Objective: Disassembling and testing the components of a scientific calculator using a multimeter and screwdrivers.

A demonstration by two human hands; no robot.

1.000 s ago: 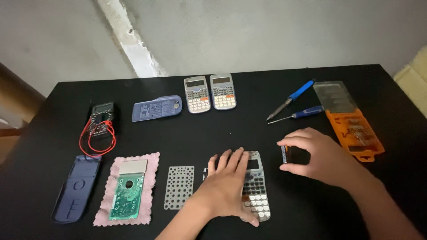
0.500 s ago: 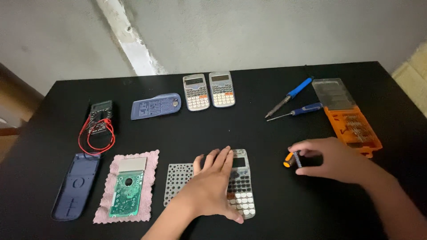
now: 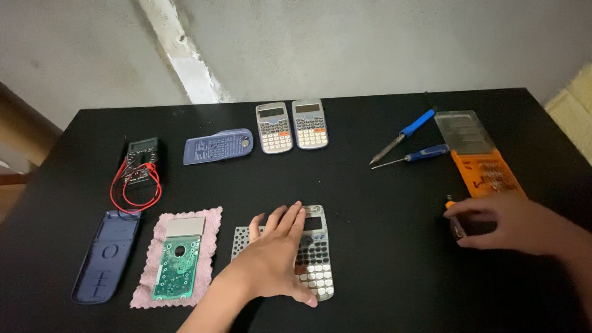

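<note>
Table (image 3: 370, 203): black top, spanning nearly the whole view; pale wall behind.
Left hand (image 3: 274, 259): flat, fingers spread, palm down on the silver calculator; pressing, gripping nothing.
Right hand (image 3: 505, 225): fingers curled round a small dark tool with an orange tip (image 3: 455, 217), low on the table, just below the orange case.
Orange bit case (image 3: 484, 169): clear lid swung open toward the far edge, right side of the table.
Blue cover, long (image 3: 106, 254): inner face up, near left corner.
Pink cloth (image 3: 179, 256): beside the long cover, bearing a green circuit board (image 3: 177, 268).
Silver calculator (image 3: 316, 262): front centre, keys up, partly under the left hand.
Key mat (image 3: 242, 242): grey, perforated, touching the calculator's left edge, partly hidden by the hand.
Blue cover, short (image 3: 217, 146): far centre-left.
Two calculators (image 3: 291, 126): side by side, far centre, upright.
Multimeter (image 3: 140, 161): far left, red leads looped below it.
Two screwdrivers (image 3: 407, 145): blue handles, tips pointing left, near the orange case.
</note>
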